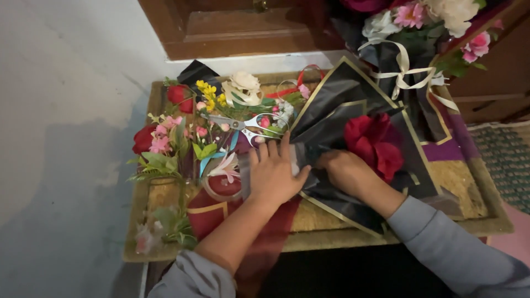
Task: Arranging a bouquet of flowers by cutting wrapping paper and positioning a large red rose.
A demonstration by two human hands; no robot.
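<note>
My left hand [274, 173] lies flat, fingers apart, pressing on the lower edge of a black wrapping sheet with gold trim [342, 94]. My right hand [346, 170] is curled on the same sheet, just left of a large red flower [375, 144] that sits in its fold; whether the fingers pinch the paper is hidden. White-handled scissors [248, 124] lie just beyond my left fingertips. Loose artificial flowers, red [144, 138], pink [161, 144], yellow [208, 94] and cream [243, 87], are scattered at the left.
Everything rests on a brown doormat [458, 176] against a wooden door [243, 27]. A finished bouquet in black wrap with cream ribbon [408, 55] stands at the upper right. A dark red sheet [212, 212] and a roll of clear tape [221, 187] lie under my left forearm.
</note>
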